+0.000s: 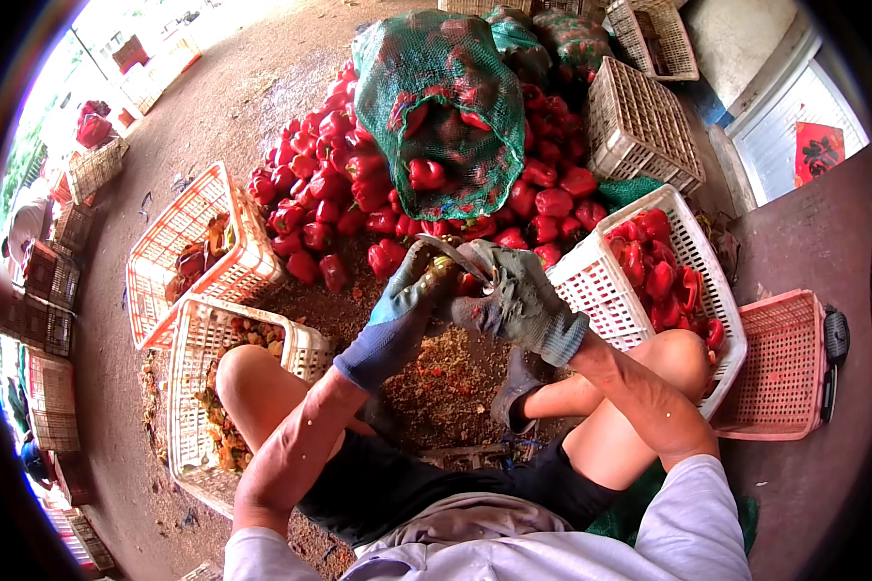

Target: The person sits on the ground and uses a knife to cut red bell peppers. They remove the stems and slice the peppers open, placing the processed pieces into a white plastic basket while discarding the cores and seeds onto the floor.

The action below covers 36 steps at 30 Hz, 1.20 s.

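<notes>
My left hand (407,298), in a blue-and-grey work glove, is closed around a red bell pepper (468,284) that is mostly hidden by the gloves. Pale seeds cling to the glove's fingertips. My right hand (519,294), in a worn grey glove, grips a knife whose curved metal blade (453,254) points up and left across the left fingers. The handle is hidden in the fist. Both hands meet in front of me above the littered ground. Just beyond them lies a heap of whole red bell peppers (327,181).
A green mesh sack (436,72) of peppers opens towards me on the heap. At right, a white crate (581,279) holds opened red peppers beside a pink crate (770,363). At left stand an orange-white crate (182,196) and a white crate (182,407) with pepper scraps.
</notes>
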Motion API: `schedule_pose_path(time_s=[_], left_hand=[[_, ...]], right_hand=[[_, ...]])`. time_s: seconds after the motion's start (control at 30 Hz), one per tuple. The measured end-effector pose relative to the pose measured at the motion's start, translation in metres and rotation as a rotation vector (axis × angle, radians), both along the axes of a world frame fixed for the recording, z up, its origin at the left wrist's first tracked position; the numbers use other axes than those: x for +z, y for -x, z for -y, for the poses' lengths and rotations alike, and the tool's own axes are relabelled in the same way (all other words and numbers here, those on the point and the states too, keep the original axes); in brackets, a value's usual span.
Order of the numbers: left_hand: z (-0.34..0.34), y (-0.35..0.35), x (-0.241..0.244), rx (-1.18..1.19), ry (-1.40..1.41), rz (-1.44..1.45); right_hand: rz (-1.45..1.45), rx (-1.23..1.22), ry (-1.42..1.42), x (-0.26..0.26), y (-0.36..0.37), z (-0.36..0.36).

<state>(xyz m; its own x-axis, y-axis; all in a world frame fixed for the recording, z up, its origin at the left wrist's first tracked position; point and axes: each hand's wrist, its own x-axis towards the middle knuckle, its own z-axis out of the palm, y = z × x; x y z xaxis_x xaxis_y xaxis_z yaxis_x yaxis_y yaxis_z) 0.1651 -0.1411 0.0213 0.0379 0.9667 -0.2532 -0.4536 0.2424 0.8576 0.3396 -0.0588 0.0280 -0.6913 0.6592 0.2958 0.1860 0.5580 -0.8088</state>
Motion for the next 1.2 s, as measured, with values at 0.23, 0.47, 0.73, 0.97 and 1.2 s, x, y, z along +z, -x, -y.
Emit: schedule_pose_path(time_s=[0.23,0.47,0.73,0.97,1.2], left_hand=[[-0.004,0.007,-0.019,0.039,-0.306,-0.102],[-0.016,0.019,-0.030,-0.135,-0.048,0.410],[-0.009,0.012,-0.022,0.069,-0.440,-0.292],[0.010,0.001,-0.022,-0.035,-0.224,-0.059],[0.028,0.003,0.009,0.036,-0.435,-0.298]], right_hand=[[-0.161,-0.036,-0.257,-0.011,0.002,-0.005],[-0.194,-0.092,-0.025,0.000,0.006,-0.003],[-0.324,-0.040,0.119,0.008,-0.002,-0.005],[-0.051,-0.071,-0.003,0.008,-0.010,0.011],[-0.121,-0.025,-0.142,0.017,-0.016,0.028]])
